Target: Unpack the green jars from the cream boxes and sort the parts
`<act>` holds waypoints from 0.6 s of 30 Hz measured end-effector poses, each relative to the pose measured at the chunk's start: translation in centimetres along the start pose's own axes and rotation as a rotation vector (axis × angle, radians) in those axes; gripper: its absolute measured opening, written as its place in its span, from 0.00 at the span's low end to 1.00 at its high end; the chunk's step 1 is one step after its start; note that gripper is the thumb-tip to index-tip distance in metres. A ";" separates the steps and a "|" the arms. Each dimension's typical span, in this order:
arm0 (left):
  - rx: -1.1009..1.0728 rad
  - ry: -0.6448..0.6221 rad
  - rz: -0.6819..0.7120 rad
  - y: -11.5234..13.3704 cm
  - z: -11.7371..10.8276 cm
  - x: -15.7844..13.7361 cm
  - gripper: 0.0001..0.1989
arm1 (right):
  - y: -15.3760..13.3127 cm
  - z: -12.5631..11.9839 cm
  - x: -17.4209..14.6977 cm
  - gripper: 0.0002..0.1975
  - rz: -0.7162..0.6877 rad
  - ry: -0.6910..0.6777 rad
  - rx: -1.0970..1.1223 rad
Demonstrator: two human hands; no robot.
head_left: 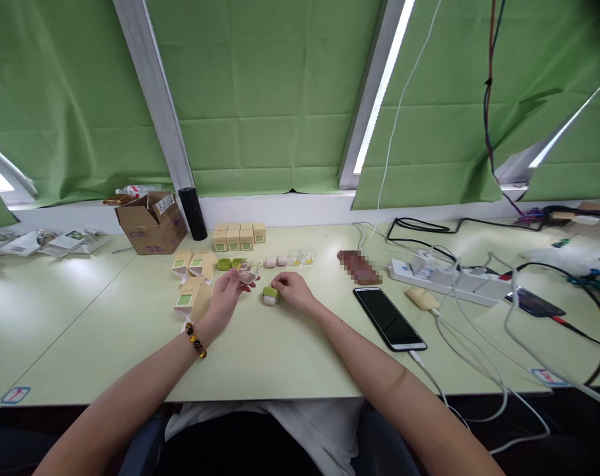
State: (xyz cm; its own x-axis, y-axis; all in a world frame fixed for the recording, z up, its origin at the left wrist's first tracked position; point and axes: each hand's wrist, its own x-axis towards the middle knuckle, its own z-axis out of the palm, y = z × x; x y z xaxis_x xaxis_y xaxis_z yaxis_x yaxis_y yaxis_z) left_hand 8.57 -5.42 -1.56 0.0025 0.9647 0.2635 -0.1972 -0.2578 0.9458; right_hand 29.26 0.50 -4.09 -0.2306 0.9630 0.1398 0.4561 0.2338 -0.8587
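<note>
My left hand [225,294], with a beaded bracelet on the wrist, is closed around a small clear plastic piece [247,277]. To its right, my right hand [294,289] pinches the edge of a small green-and-white object [270,295] on the table; its exact kind is too small to make out. Just behind the hands lie two green pieces [224,264], two pale pink pieces [276,262] and two clear containers [301,257] with yellow bits inside. Beside my left hand stand open small cartons [192,299] with green labels.
Several closed small boxes [233,238] stand at the back, near a cardboard box [151,225] and a black cylinder [192,213]. A phone [389,318], a power strip [451,281] and loose cables occupy the right side. Bagged items [64,241] lie far left.
</note>
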 end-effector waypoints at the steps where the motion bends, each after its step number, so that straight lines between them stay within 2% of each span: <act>1: -0.066 -0.011 -0.030 0.1 0.1 0.0 0.26 | 0.0 0.0 0.0 0.09 -0.003 -0.004 -0.008; 3: -0.185 -0.024 -0.090 0.2 0.2 -0.1 0.26 | -0.1 0.0 -0.1 0.11 -0.023 0.008 -0.016; 5: -0.279 -0.024 -0.149 0.3 0.2 0.0 0.26 | -0.3 0.0 -0.3 0.12 -0.080 0.083 -0.025; 8: -0.381 -0.022 -0.246 0.5 0.1 0.0 0.29 | -1.0 -0.2 -1.0 0.11 -0.257 0.274 -0.058; 10: -0.422 -0.021 -0.303 0.6 0.2 0.0 0.30 | -1.8 -0.2 -1.8 0.10 -0.414 0.346 -0.071; 14: -0.478 -0.036 -0.369 1.1 0.4 -0.2 0.33 | -3.3 0.8 -3.6 0.13 -0.662 0.363 -0.090; 18: -0.500 -0.069 -0.398 1.4 0.7 -0.4 0.33 | -3.9 2.0 -4.6 0.20 -0.763 0.332 -0.147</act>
State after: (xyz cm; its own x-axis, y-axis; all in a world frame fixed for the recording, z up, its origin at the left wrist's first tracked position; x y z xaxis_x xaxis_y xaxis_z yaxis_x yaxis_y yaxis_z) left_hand 9.00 -6.21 -0.25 0.2300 0.9712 -0.0621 -0.6016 0.1920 0.7754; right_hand 26.79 -5.14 -2.36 -0.2668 0.5181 0.8127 0.3905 0.8290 -0.4003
